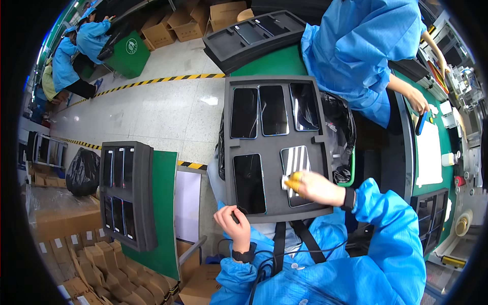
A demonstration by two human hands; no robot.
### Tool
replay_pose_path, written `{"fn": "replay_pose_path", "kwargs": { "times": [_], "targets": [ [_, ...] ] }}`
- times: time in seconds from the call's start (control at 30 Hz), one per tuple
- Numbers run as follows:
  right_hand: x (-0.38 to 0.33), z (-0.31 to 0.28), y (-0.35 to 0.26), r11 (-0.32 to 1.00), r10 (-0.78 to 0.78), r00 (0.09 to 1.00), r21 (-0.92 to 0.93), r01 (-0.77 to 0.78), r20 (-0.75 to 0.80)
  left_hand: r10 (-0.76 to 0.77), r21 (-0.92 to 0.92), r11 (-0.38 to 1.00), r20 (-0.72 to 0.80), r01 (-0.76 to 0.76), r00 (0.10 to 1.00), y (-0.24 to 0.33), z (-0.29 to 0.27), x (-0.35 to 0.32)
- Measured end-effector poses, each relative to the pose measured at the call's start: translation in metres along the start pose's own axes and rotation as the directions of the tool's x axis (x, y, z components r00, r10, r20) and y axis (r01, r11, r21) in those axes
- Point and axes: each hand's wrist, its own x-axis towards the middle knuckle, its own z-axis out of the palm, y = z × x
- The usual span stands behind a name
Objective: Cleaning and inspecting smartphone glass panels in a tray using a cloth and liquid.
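A dark grey foam tray lies in front of me with several phones in its recesses. My left hand is curled at the tray's near left corner, gripping its edge. My right hand has yellow covers on its fingertips and pinches a small white wipe. It presses the wipe against the near right phone, whose screen reflects bright white stripes and is partly hidden by the hand. Beside it lies a black-screened phone. Three more phones, among them the middle one, fill the far row.
At left, stacked foam trays with phones rest on a green table. Another tray stack stands beyond mine. A co-worker in a blue gown works at the far right. A black-lined bin is just right of my tray.
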Motion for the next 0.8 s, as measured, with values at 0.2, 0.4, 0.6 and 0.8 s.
{"fn": "replay_pose_path", "kwargs": {
  "times": [0.2,0.4,0.6,0.8],
  "targets": [
    [0.008,-0.007,0.033,0.881,0.440,0.891,0.248,-0.404,-0.110,-0.004,-0.011,1.000,-0.005,0.004,1.000,-0.003,0.002,-0.001],
    [-0.003,-0.002,0.021,0.903,0.359,0.933,0.266,-0.338,-0.035,0.000,-0.024,1.000,0.001,0.000,1.000,-0.003,0.001,0.000],
    [-0.031,0.000,-0.016,0.989,-0.149,0.983,0.024,0.147,0.109,-0.018,-0.011,1.000,0.008,0.019,1.000,-0.004,0.002,-0.002],
    [-0.065,-0.040,-0.007,0.997,-0.055,0.983,0.064,0.044,0.177,-0.047,-0.030,0.998,0.018,0.047,0.999,-0.007,0.001,-0.003]
  ]
}}
